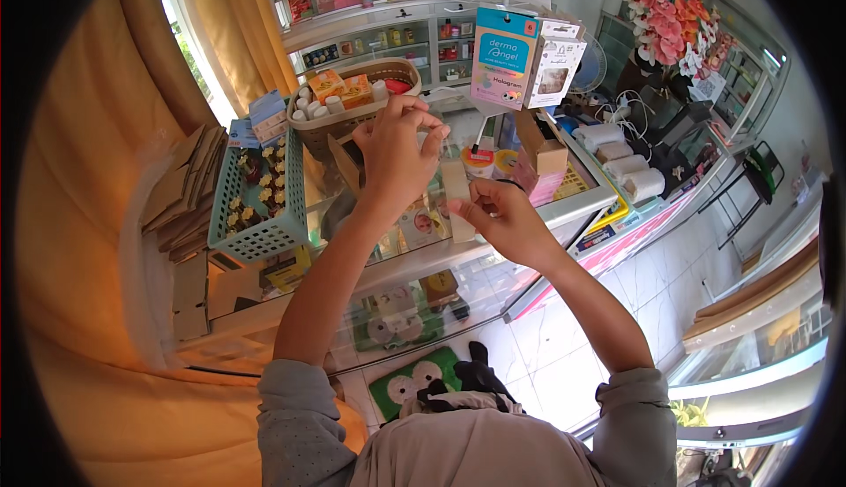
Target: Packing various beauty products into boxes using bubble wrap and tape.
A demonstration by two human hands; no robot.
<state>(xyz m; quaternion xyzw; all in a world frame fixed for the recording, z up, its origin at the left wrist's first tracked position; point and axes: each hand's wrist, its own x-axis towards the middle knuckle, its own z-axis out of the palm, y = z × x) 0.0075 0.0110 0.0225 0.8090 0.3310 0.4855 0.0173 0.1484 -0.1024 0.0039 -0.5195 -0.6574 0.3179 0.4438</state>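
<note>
Above a glass display counter [317, 294], my right hand [505, 219] has its thumb and forefinger closed at the edge of a pale, flat strip [457, 203], whose material I cannot tell. My left hand [400, 150] is raised higher and to the left, its fingers bent and thumb near the forefinger. Whether anything thin or clear lies between those fingers cannot be made out. Just beyond the strip stands a round tub with a red and white label [477, 162]. A small open cardboard box [543, 143] stands right of it.
At left are a teal plastic basket [259, 239] of small bottles with flower-shaped tops and stacked folded cardboard [182, 189]. A beige basket [357, 117] holds white bottles and orange boxes. Derma Angel patch packs [502, 57] hang on a stand. Rolled white bundles [621, 156] lie at right.
</note>
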